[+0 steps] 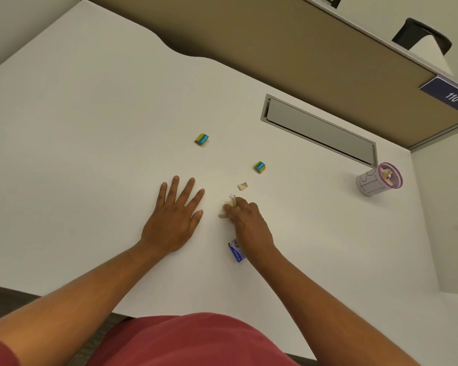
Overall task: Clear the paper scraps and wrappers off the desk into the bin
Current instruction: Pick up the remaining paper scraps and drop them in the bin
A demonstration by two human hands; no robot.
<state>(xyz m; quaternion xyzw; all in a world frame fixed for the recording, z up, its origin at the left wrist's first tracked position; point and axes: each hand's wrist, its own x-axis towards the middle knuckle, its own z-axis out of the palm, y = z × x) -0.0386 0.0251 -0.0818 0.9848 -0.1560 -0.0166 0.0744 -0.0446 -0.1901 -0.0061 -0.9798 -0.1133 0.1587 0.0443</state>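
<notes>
My right hand (246, 220) is closed on a bunch of beige paper scraps (229, 206) at the middle of the white desk (90, 128). Flat on the desk to its left lies my left hand (176, 215), fingers spread, holding nothing. One more beige scrap (242, 186) lies just beyond my right hand. Two small teal-and-yellow wrappers sit farther back, one (202, 139) at the centre and one (260, 167) to its right. A blue wrapper (237, 250) lies half hidden under my right wrist. The small bin (370, 184) with a purple rim stands at the right and holds several scraps.
A grey cable-tray flap (320, 130) is set into the desk behind the bin. A tan partition (275, 43) runs along the back, with a blue "110" label (451, 96) at its right end. The desk's front edge is near my red-clothed lap.
</notes>
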